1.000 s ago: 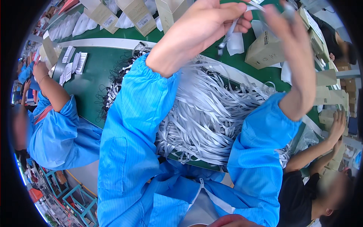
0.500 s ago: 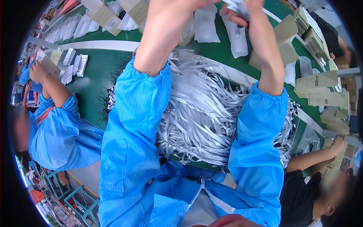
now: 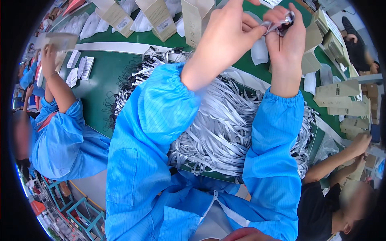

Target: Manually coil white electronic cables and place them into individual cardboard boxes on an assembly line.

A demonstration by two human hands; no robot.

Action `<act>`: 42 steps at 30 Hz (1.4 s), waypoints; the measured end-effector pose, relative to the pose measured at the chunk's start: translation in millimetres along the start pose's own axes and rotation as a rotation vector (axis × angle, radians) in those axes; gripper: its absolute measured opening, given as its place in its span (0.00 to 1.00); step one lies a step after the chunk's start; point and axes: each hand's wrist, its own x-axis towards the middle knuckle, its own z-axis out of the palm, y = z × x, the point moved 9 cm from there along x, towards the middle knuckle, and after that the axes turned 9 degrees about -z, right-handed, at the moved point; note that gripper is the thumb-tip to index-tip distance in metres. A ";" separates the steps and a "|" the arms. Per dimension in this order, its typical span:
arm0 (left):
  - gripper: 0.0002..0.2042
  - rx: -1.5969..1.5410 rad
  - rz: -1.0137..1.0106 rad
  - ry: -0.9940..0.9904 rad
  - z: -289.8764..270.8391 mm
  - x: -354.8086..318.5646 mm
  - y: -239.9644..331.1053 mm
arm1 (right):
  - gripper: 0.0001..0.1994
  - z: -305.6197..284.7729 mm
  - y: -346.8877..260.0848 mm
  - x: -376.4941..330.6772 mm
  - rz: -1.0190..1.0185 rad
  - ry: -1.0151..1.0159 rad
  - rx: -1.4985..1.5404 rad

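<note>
my left hand [image 3: 229,30] and right hand [image 3: 287,34] were raised together, both pinching one small grey strap piece [image 3: 277,24] above the far edge of the green table [image 3: 96,88], over the heap of grey straps [image 3: 225,128].

Grey strap pile [image 3: 225,132] and cardboard boxes [image 3: 161,18] crowd the green table [image 3: 100,84].

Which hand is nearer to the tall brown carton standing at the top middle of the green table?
The left. The left hand is raised right beside the brown carton, almost overlapping its edge in the picture. The right hand is farther to the right, pinching a small silver strip.
</note>
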 end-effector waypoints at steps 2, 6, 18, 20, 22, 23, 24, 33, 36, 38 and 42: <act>0.27 0.060 0.032 0.044 -7.5 -1.7 7.6 | 0.13 12.0 4.4 3.9 0.009 -0.163 0.032; 0.22 0.334 0.212 0.151 -30.5 -8.9 32.3 | 0.10 29.2 -2.2 -9.0 0.016 -0.091 -0.123; 0.59 0.699 0.054 0.150 -57.1 -11.5 48.3 | 0.21 78.1 -27.7 -34.3 -0.398 -0.416 -0.513; 0.58 0.604 0.026 0.065 -33.9 -15.8 63.6 | 0.18 69.9 -34.5 -25.3 -0.547 -0.489 -0.468; 0.58 0.566 0.009 0.034 -23.5 -21.1 72.4 | 0.14 76.2 -45.8 -35.8 -0.824 -0.663 -0.324; 0.58 0.481 -0.020 -0.020 -16.9 -22.5 72.1 | 0.14 69.4 -44.4 -36.5 -0.824 -0.663 -0.326; 0.58 0.399 -0.051 -0.069 -11.1 -25.1 70.8 | 0.14 71.8 -37.7 -43.2 -0.867 -0.704 -0.500; 0.57 0.237 -0.087 -0.018 -8.8 -24.8 58.0 | 0.27 93.3 -27.3 -78.7 -0.518 -0.912 -1.228; 0.57 0.268 -0.160 -0.005 -12.7 -23.1 53.3 | 0.26 90.2 -28.0 -81.2 -0.407 -0.879 -1.223; 0.57 0.286 -0.196 -0.002 -11.9 -22.6 48.7 | 0.23 91.6 -32.9 -83.0 -0.403 -0.854 -1.214; 0.57 0.154 -0.092 0.124 -12.3 -22.2 48.5 | 0.16 66.6 -37.1 -76.4 -0.179 -0.847 -1.387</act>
